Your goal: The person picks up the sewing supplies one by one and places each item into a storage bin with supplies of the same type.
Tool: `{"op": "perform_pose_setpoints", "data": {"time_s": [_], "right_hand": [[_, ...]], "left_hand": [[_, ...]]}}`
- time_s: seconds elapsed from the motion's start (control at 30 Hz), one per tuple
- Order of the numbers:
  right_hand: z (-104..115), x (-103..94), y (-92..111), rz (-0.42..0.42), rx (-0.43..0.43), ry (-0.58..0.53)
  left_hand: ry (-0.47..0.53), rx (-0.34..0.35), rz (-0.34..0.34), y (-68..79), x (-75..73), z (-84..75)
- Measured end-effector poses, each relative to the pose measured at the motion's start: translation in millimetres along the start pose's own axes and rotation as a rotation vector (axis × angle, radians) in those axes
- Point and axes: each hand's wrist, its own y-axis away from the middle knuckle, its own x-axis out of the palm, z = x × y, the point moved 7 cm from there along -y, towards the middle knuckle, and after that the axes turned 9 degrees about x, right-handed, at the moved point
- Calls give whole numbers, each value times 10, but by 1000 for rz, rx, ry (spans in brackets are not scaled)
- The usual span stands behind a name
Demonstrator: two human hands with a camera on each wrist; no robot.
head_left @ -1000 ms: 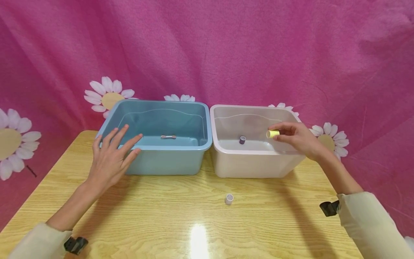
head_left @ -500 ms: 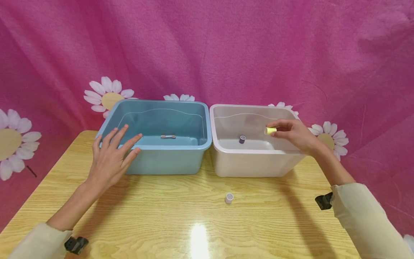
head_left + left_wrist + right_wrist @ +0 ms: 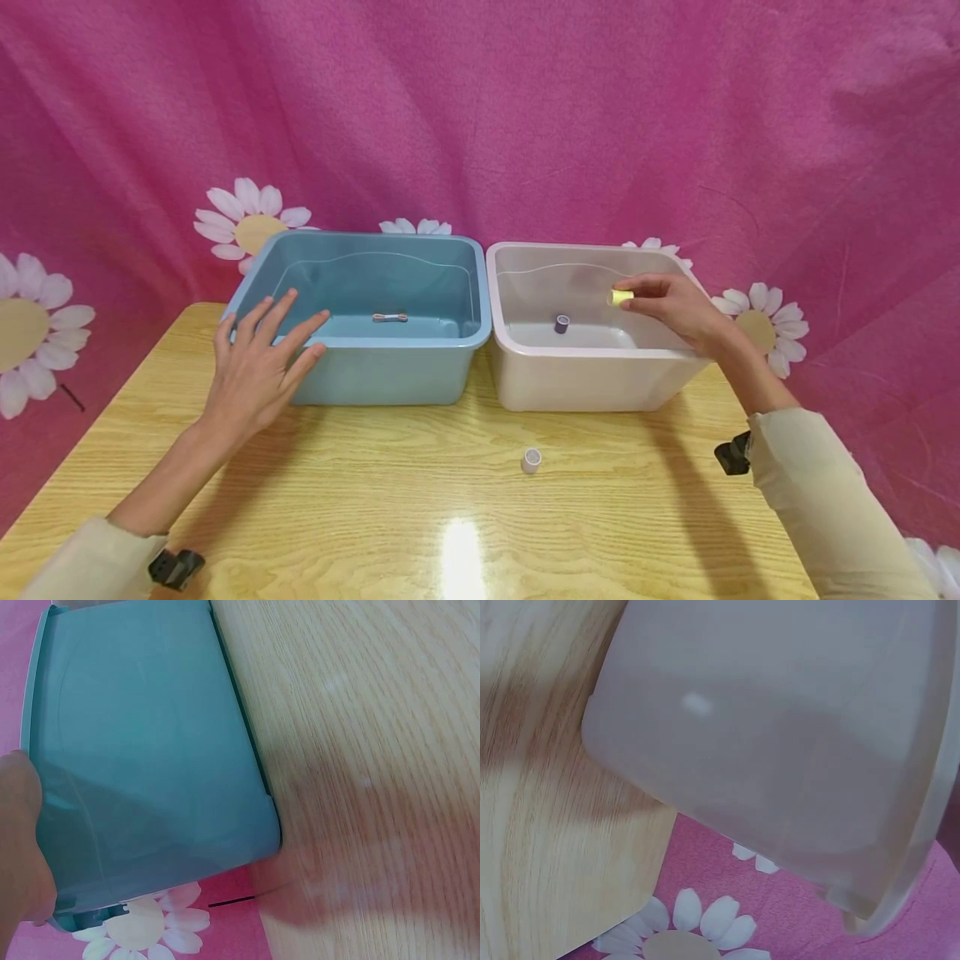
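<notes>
Pinched between the thumb and fingers of my right hand (image 3: 667, 307) is a small yellow spool (image 3: 621, 297), held over the inside of the pale pink-white bin (image 3: 592, 383). In that bin lies a dark purple spool (image 3: 562, 324). My left hand (image 3: 258, 367) has its fingers spread at the front left rim of the blue bin (image 3: 375, 375); the left wrist view shows part of that hand (image 3: 22, 840) beside the rim. A small bundle of thread-like strands (image 3: 390, 317) rests on the blue bin's floor. The right wrist view shows the bin's outer wall (image 3: 765, 735), not the spool.
Both bins stand side by side toward the back of the wooden table (image 3: 375, 500). A whitish spool (image 3: 531, 461) stands on the table in front of them. Behind hangs a pink cloth (image 3: 480, 125) with daisies.
My right hand has shifted left and slightly away from me, carrying the yellow spool further over the pale bin. The left hand has stayed in place.
</notes>
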Motion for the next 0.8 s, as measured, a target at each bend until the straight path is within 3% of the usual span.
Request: {"op": "perform_pose_setpoints", "data": {"time_s": [0.17, 0.5, 0.8], "right_hand": [[-62, -9, -86, 4, 43, -13], [-77, 33, -191, 5, -10, -1], [-69, 97, -221, 38, 18, 52]], "left_hand": [[-3, 1, -2, -5, -8, -9], [0, -6, 7, 0, 4, -4], [1, -6, 0, 3, 6, 0]]}}
